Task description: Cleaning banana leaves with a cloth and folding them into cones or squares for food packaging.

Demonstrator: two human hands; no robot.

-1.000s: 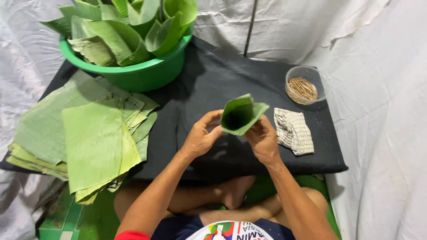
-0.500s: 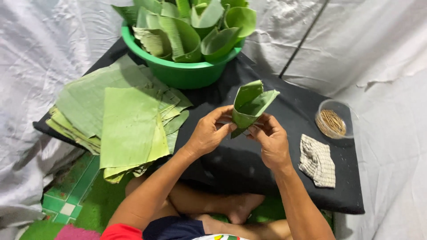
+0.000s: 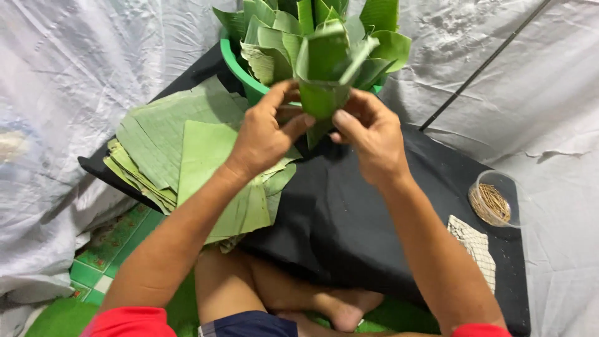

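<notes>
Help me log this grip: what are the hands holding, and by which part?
Both the left hand and right hand hold a folded green leaf cone by its lower, narrow end.

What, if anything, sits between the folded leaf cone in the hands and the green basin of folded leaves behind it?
Nothing visible does. The left hand and right hand hold the folded leaf cone just in front of the green basin, which is heaped with folded leaves above its rim.

Both hands (image 3: 268,134) (image 3: 369,140) hold a folded leaf cone (image 3: 324,75) above the green basin (image 3: 240,72).
</notes>
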